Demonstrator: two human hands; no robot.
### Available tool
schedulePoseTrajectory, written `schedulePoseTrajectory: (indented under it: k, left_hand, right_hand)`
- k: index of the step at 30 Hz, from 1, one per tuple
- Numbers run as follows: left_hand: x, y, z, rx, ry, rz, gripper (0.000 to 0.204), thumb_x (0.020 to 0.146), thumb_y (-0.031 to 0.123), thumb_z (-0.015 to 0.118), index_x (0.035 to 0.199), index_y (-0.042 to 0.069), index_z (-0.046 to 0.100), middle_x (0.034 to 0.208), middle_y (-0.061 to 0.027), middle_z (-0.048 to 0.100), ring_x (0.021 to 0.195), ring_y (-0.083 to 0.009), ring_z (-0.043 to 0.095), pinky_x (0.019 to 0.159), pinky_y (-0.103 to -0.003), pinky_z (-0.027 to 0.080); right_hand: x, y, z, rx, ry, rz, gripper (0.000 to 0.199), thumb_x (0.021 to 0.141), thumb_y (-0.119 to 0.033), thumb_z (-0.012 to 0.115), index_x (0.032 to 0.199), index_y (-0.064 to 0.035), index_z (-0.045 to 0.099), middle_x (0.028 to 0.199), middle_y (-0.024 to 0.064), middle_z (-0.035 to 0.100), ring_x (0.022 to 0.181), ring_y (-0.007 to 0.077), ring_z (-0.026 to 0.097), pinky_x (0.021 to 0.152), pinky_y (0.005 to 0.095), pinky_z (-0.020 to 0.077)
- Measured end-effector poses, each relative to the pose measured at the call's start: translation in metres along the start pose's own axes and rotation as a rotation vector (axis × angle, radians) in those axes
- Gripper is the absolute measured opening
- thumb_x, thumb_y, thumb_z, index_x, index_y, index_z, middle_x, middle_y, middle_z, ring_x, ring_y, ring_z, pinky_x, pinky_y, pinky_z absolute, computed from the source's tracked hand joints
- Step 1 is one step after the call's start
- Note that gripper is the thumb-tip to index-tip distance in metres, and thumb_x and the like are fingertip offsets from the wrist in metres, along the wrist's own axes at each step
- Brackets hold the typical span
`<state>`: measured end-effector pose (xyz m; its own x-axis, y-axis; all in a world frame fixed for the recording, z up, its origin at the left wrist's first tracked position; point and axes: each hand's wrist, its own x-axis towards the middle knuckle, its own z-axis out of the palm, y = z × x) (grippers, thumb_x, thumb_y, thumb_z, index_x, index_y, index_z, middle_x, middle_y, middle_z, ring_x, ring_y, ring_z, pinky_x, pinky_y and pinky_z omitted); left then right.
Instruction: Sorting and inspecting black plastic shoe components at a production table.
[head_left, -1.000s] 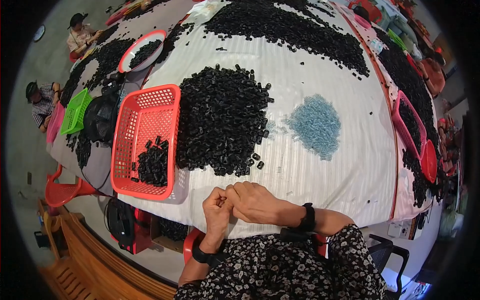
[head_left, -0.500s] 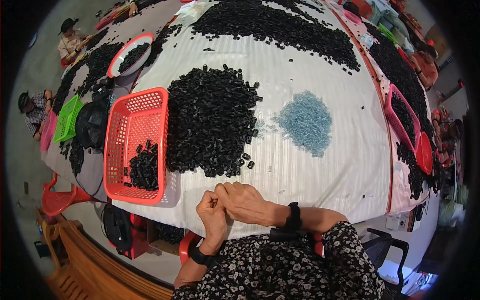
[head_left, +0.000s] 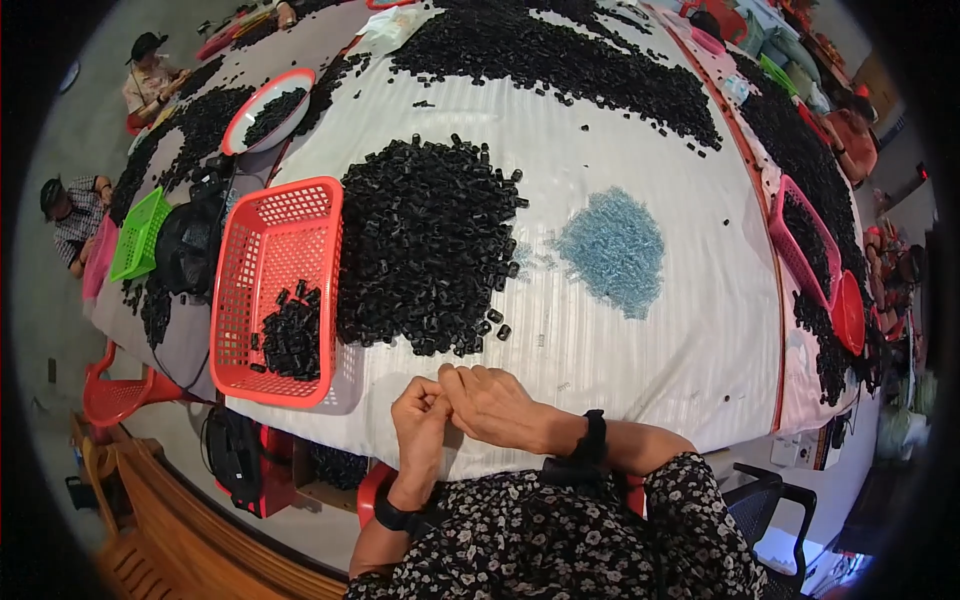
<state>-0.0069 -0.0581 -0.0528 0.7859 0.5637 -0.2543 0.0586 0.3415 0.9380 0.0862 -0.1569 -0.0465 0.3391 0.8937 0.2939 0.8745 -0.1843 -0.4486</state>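
Left hand and right hand meet at the worktop's near edge, grips closed together; what they pinch is hidden, near the black pieces.

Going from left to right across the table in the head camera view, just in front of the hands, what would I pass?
Green basket → red basket holding a few black pieces → big pile of black pieces → small heap of light blue pieces → pink basket.

bare cloth ahead of hands | black pile, red basket block left
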Motion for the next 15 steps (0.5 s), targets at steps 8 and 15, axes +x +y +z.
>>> schedulePoseTrajectory:
  k: [8,15]
  left_hand:
    - [-0.001,-0.016,0.005,0.105,0.178,0.127,0.014,0.083,-0.003,0.061,0.072,0.002,0.053,0.067,0.0032,0.052,0.058,-0.0025,0.042,0.051,-0.018,0.035]
    - [0.002,-0.004,0.007,0.106,0.168,0.055,0.011,0.085,-0.003,0.054,0.076,0.003,0.053,0.071,0.0035,0.052,0.062,-0.0023,0.044,0.055,-0.017,0.036]
  right_hand:
    - [0.003,-0.003,0.006,-0.033,0.013,0.003,0.026,0.070,-0.008,0.060,0.089,0.0010,0.046,0.070,0.0101,0.052,0.060,0.0233,0.056,0.051,0.0337,0.0471]
    - [0.009,-0.001,0.009,-0.028,0.108,-0.008,0.028,0.068,-0.008,0.061,0.091,0.0014,0.047,0.071,0.0093,0.051,0.061,0.0223,0.056,0.052,0.0326,0.0469]
